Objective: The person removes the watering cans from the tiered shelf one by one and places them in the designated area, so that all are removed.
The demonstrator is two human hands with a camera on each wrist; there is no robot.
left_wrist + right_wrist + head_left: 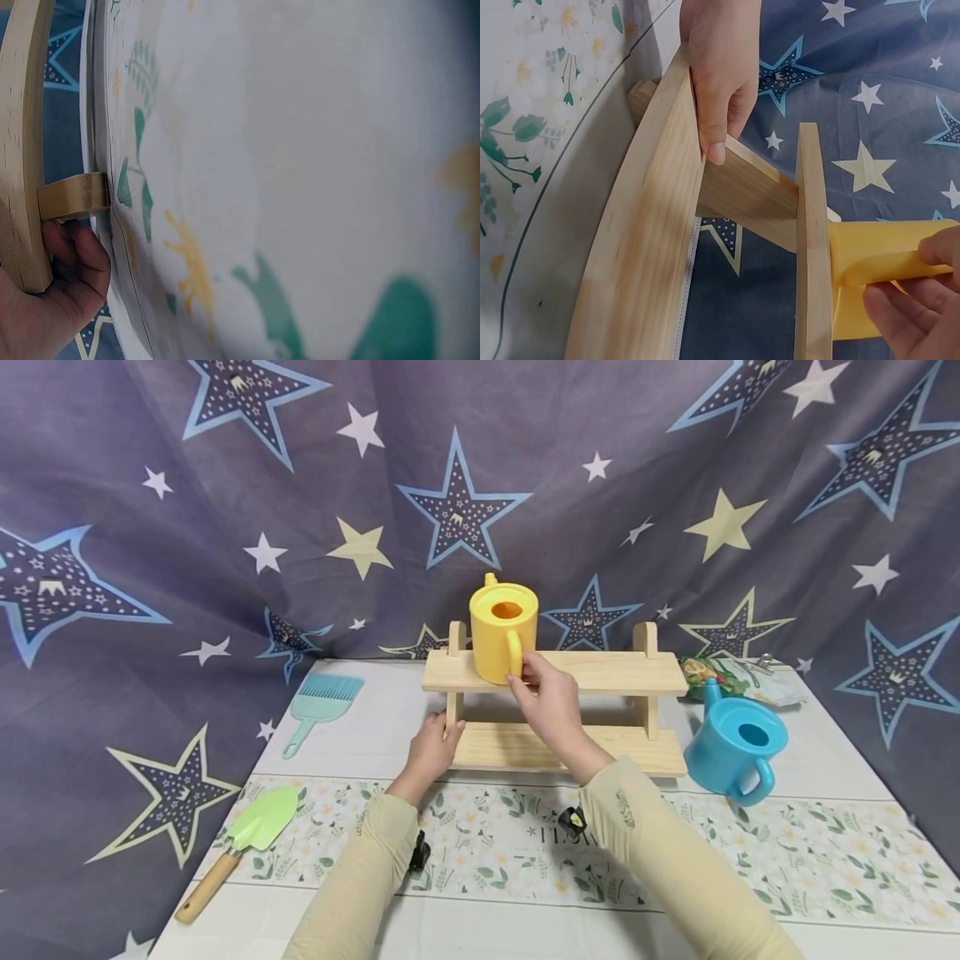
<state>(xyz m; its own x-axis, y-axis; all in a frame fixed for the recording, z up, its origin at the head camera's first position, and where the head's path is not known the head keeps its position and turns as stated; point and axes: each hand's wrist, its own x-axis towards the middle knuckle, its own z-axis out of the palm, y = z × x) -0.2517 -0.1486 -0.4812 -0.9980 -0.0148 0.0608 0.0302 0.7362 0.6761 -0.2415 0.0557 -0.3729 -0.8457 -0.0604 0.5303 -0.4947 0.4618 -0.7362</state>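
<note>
A yellow watering can (491, 639) stands upright on the upper board of a two-tier wooden shelf (600, 672), toward its left end. My right hand (551, 702) pinches the can's handle between thumb and fingers; the right wrist view shows the same grip on the handle (885, 266). At the shelf's lower left end, my left hand (431, 747) grips the lower board. In the left wrist view its fingers (86, 259) curl under that board (22, 150), beside a small wooden foot (75, 195).
To the shelf's right stands a blue watering can (735, 743), with plastic packets (757, 681) behind it. On the left lie a teal brush with dustpan (322, 702) and a green trowel (262, 818) with a wooden handle. A star-patterned curtain (570, 543) hangs behind the table.
</note>
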